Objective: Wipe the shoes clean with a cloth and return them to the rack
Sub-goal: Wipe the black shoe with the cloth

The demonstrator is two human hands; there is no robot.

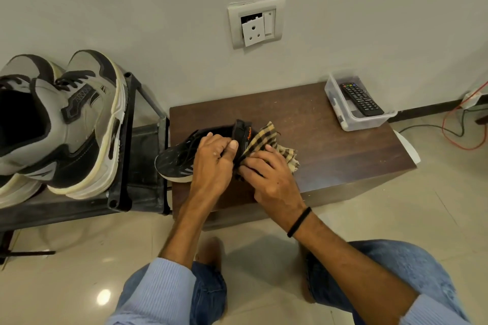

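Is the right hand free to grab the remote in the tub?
Probably not yet: the right hand grips the checked cloth against the black shoe; nothing stands between it and the remote.

We find no text that we can read with certainty. The black shoe (177, 161) carries orange lettering (248, 138) by its collar, but we see it too blurred to spell out. On the side of the grey sneaker (87, 124) we make out a zigzag emblem (82, 93), not letters. The key markings on the remote (361, 99) are too small for us.
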